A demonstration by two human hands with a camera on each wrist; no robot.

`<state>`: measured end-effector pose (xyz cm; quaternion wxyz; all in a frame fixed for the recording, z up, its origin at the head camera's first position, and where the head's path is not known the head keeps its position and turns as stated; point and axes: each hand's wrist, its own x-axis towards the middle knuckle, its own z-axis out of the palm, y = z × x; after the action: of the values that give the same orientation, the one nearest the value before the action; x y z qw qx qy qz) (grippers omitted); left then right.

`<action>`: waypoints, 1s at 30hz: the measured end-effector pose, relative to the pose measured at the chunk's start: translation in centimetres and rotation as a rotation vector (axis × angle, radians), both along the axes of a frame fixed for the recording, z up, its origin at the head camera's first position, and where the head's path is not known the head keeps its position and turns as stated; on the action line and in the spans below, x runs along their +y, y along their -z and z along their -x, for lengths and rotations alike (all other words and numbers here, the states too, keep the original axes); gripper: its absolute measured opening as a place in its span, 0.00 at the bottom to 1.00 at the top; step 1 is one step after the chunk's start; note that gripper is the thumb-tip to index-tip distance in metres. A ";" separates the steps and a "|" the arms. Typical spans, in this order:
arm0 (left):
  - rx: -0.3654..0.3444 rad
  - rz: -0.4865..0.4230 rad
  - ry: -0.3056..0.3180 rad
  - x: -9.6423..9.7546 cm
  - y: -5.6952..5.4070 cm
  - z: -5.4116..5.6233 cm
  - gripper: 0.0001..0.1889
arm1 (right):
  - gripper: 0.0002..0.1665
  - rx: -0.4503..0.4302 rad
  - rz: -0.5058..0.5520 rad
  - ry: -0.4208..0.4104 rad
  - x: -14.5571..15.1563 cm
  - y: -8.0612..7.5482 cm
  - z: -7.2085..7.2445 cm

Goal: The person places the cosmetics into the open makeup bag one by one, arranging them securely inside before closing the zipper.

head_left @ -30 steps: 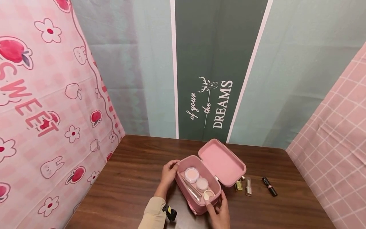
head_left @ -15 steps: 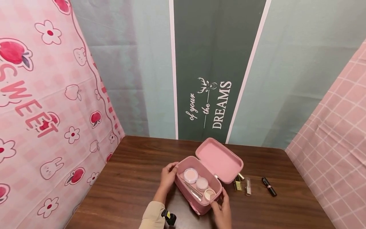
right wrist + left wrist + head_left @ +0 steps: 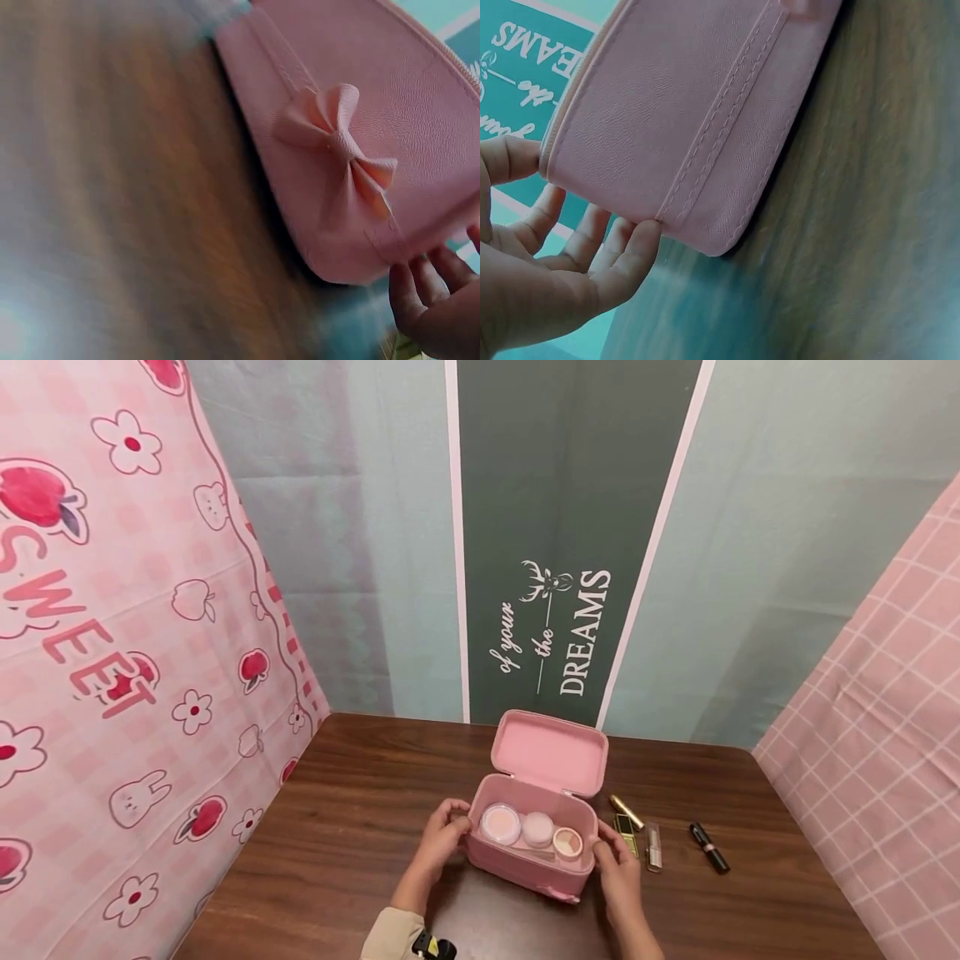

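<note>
My left hand [image 3: 441,839] and right hand [image 3: 618,864] well apart, palms inward. Left fingers [image 3: 586,238] bent, spread; right fingers [image 3: 427,279] bent, close together. Left forearm [image 3: 412,887], right forearm [image 3: 634,928] angled inward.

Pink case [image 3: 517,868], brown wood-grained table [image 3: 337,810], white-gridded pink cloth [image 3: 885,718].

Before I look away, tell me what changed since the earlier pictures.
The open pink leather-look case turned counterclockwise in the head view: its pink rounded lid swung left, its right end moved away from the person with the right hand. That exposed more of the slim gold tube. The left hand stays at the case's left end; the black cylindrical tube is unmoved.
</note>
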<state>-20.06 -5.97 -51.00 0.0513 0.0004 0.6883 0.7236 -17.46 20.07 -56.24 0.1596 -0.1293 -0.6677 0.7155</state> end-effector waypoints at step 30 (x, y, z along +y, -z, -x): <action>0.215 0.156 -0.200 2.1 2.1 1.3 0.16 | 0.35 -0.053 -0.195 0.121 -3.6 -2.2 -3.3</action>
<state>-21.31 -3.90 -53.12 -0.0949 0.0051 0.7405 0.6653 -14.19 16.49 -54.00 0.1965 -0.1723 -0.7293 0.6323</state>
